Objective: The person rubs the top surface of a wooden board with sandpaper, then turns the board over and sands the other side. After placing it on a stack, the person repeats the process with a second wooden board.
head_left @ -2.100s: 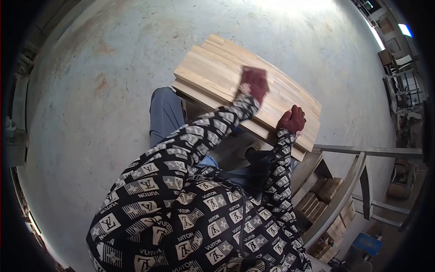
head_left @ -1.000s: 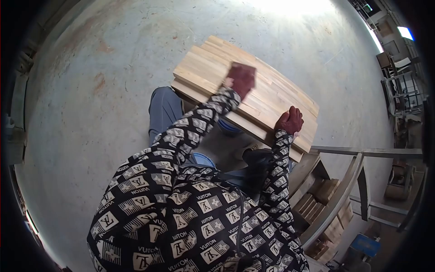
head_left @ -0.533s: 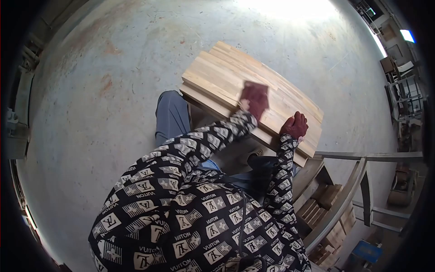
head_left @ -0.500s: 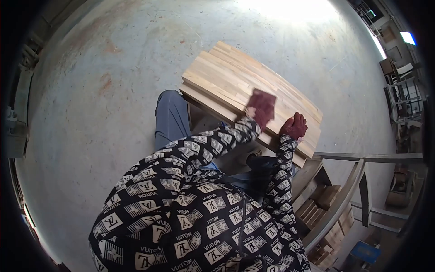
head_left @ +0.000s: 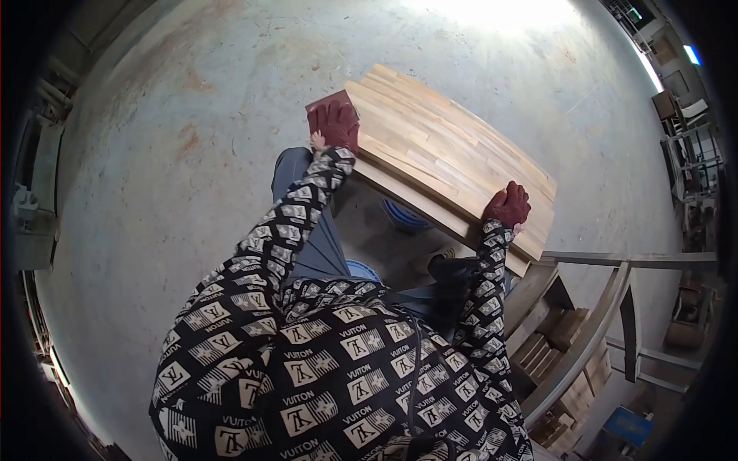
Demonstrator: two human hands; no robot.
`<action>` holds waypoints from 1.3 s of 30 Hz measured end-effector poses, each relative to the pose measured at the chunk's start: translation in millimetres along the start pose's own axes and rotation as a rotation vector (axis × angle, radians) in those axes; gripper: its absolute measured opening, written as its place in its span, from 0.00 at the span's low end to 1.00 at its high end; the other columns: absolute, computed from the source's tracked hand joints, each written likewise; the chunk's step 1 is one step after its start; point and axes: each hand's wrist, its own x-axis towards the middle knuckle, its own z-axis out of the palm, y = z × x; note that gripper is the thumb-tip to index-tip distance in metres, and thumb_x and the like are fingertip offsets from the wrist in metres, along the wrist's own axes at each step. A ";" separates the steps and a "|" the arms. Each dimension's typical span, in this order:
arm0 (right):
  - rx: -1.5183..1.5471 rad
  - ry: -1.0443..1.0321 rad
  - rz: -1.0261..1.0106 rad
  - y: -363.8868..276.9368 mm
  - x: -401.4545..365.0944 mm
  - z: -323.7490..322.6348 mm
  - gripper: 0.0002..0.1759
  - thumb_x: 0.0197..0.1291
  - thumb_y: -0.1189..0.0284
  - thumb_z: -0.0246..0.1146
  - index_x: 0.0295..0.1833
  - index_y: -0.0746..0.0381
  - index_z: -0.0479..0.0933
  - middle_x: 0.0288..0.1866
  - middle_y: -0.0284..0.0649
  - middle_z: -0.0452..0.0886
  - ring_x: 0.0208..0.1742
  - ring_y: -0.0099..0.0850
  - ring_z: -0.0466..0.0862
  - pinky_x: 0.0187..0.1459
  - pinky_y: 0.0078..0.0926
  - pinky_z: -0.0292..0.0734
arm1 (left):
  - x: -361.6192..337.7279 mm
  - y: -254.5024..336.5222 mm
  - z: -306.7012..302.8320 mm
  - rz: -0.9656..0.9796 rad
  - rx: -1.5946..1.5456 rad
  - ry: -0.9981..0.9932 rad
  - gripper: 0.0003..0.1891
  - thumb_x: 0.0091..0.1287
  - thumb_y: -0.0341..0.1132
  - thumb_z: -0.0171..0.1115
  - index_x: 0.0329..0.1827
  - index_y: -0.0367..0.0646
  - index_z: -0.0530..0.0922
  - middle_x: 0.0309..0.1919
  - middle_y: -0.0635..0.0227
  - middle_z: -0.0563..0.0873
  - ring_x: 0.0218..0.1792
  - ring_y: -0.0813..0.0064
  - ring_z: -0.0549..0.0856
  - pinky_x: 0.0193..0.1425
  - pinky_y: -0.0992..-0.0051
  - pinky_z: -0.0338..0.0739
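Observation:
My left hand, in a dark red glove, is pressed over a reddish-brown sheet that looks like sandpaper. Its fingers lie together on the sheet, which sticks out past the left end of a pale wooden panel. The panel is made of many glued strips and lies on another wooden board that shows along the near side. Near the panel's right end, my right hand, gloved alike, bears down on the top with bent fingers. Its fingertips are partly hidden.
A metal frame stands close on my right, with wood pieces beneath it. Under the boards is a blue round object. Farther right are metal racks. Concrete floor spreads left and ahead.
My left hand has swept leftward with the sandpaper, from the middle of the panel to its left end. My right hand stays at the right end.

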 end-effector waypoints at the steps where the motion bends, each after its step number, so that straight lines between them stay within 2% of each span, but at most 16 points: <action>1: -0.011 -0.011 0.005 1.1 0.5 0.4 0.08 0.57 0.72 0.57 0.42 0.62 0.74 0.41 0.46 0.76 0.48 0.48 0.76 0.50 0.49 0.70 | -4.7 21.7 -3.2 -0.113 0.060 -0.030 0.27 0.63 0.45 0.65 0.65 0.48 0.76 0.65 0.56 0.76 0.64 0.48 0.72 0.73 0.45 0.61; 4: -0.032 -0.017 -0.006 3.5 0.6 1.4 0.08 0.57 0.72 0.57 0.42 0.62 0.74 0.41 0.46 0.76 0.48 0.48 0.76 0.50 0.49 0.70 | -52.8 104.5 87.1 -0.115 -0.780 0.176 0.24 0.77 0.41 0.48 0.74 0.47 0.64 0.71 0.54 0.70 0.75 0.49 0.65 0.80 0.54 0.60; 8: -0.024 -0.010 -0.023 6.3 -0.9 6.9 0.09 0.57 0.72 0.55 0.42 0.63 0.74 0.40 0.46 0.76 0.47 0.48 0.76 0.50 0.50 0.70 | -117.0 222.7 77.1 0.410 -0.470 0.064 0.19 0.66 0.45 0.63 0.58 0.50 0.78 0.63 0.56 0.76 0.69 0.46 0.70 0.78 0.47 0.62; 9: -0.032 -0.008 -0.032 4.3 0.3 5.2 0.09 0.57 0.72 0.55 0.42 0.63 0.74 0.40 0.46 0.76 0.47 0.48 0.76 0.50 0.50 0.70 | -121.9 237.3 88.5 0.376 -0.872 -0.078 0.22 0.63 0.45 0.63 0.59 0.51 0.78 0.63 0.59 0.76 0.69 0.49 0.71 0.80 0.44 0.58; 11: 0.002 0.027 -0.033 1.6 0.6 3.2 0.07 0.59 0.71 0.55 0.39 0.62 0.73 0.39 0.46 0.77 0.47 0.49 0.78 0.50 0.49 0.72 | -100.8 212.8 26.5 0.647 -0.512 -0.135 0.24 0.66 0.44 0.59 0.65 0.52 0.76 0.67 0.58 0.74 0.73 0.52 0.68 0.81 0.46 0.58; 16: -0.019 -0.012 -0.043 5.8 -0.4 4.9 0.09 0.57 0.72 0.57 0.42 0.63 0.74 0.40 0.46 0.76 0.47 0.48 0.76 0.50 0.50 0.70 | -67.7 108.6 76.5 0.235 -0.507 -0.179 0.30 0.73 0.45 0.52 0.79 0.56 0.63 0.80 0.58 0.61 0.82 0.52 0.56 0.82 0.45 0.51; 17: -0.016 -0.011 -0.030 4.7 -0.3 4.8 0.09 0.57 0.72 0.57 0.42 0.63 0.74 0.40 0.46 0.76 0.47 0.48 0.76 0.50 0.50 0.70 | -56.8 76.2 88.8 -0.056 -1.285 -0.179 0.27 0.71 0.45 0.56 0.74 0.54 0.71 0.76 0.56 0.67 0.78 0.49 0.62 0.81 0.46 0.53; 19: -0.014 -0.009 -0.026 3.8 0.4 2.8 0.08 0.57 0.73 0.57 0.42 0.63 0.74 0.40 0.46 0.76 0.47 0.48 0.76 0.49 0.49 0.70 | -23.7 17.8 46.8 0.145 0.030 -0.116 0.27 0.68 0.45 0.59 0.71 0.51 0.73 0.71 0.56 0.72 0.71 0.48 0.69 0.78 0.47 0.56; 21: -0.009 0.005 -0.021 2.9 0.0 2.4 0.08 0.57 0.73 0.57 0.42 0.62 0.74 0.41 0.46 0.76 0.47 0.48 0.76 0.49 0.49 0.70 | -8.3 -2.1 -1.1 0.105 0.003 -0.084 0.25 0.68 0.45 0.60 0.67 0.49 0.75 0.68 0.57 0.74 0.66 0.49 0.71 0.78 0.46 0.56; 27: -0.029 -0.011 -0.023 3.0 1.2 1.7 0.08 0.57 0.73 0.57 0.42 0.63 0.74 0.40 0.46 0.76 0.48 0.48 0.76 0.49 0.50 0.70 | -57.7 133.0 56.2 0.117 -0.131 0.112 0.23 0.70 0.46 0.59 0.67 0.52 0.76 0.70 0.55 0.73 0.74 0.45 0.65 0.81 0.46 0.54; 28: -0.029 -0.013 -0.018 2.9 0.9 1.9 0.09 0.57 0.72 0.56 0.42 0.63 0.74 0.41 0.46 0.76 0.48 0.48 0.76 0.50 0.50 0.70 | -72.3 173.5 69.1 -0.081 -0.591 0.061 0.23 0.70 0.47 0.59 0.68 0.55 0.75 0.72 0.55 0.69 0.75 0.46 0.64 0.81 0.49 0.55; 29: -0.031 -0.015 -0.014 2.7 0.6 2.0 0.09 0.57 0.72 0.56 0.43 0.63 0.74 0.41 0.46 0.76 0.48 0.48 0.76 0.50 0.50 0.70 | -89.6 185.8 53.4 0.397 -0.249 0.088 0.23 0.69 0.47 0.61 0.65 0.55 0.77 0.71 0.55 0.70 0.74 0.47 0.65 0.80 0.50 0.58; 33: -0.018 -0.022 -0.026 4.0 1.3 4.1 0.10 0.57 0.72 0.56 0.43 0.63 0.75 0.41 0.46 0.76 0.48 0.48 0.76 0.51 0.51 0.70 | -87.3 204.6 10.2 0.622 -0.586 -0.262 0.28 0.64 0.43 0.63 0.68 0.50 0.73 0.72 0.57 0.69 0.74 0.45 0.65 0.82 0.46 0.54; 35: -0.021 0.008 -0.046 1.4 1.1 1.7 0.08 0.60 0.71 0.55 0.42 0.62 0.74 0.40 0.46 0.78 0.47 0.49 0.78 0.47 0.50 0.71 | -102.4 192.7 54.5 -0.068 -2.033 -0.484 0.33 0.66 0.45 0.60 0.76 0.52 0.68 0.77 0.57 0.66 0.78 0.44 0.60 0.84 0.47 0.51; 37: -0.019 -0.019 -0.019 1.9 0.2 2.4 0.09 0.57 0.72 0.56 0.43 0.62 0.75 0.41 0.46 0.76 0.47 0.48 0.76 0.50 0.49 0.70 | -88.5 125.2 128.6 0.200 -1.393 -0.297 0.33 0.72 0.41 0.50 0.82 0.61 0.59 0.82 0.65 0.61 0.82 0.49 0.55 0.84 0.45 0.49; 39: -0.005 -0.003 -0.034 2.3 0.6 1.5 0.09 0.57 0.73 0.57 0.44 0.62 0.75 0.41 0.45 0.76 0.47 0.47 0.77 0.50 0.48 0.70 | -48.9 64.4 86.2 -0.078 -1.150 -0.148 0.27 0.72 0.40 0.52 0.76 0.59 0.70 0.78 0.61 0.67 0.81 0.50 0.58 0.81 0.48 0.56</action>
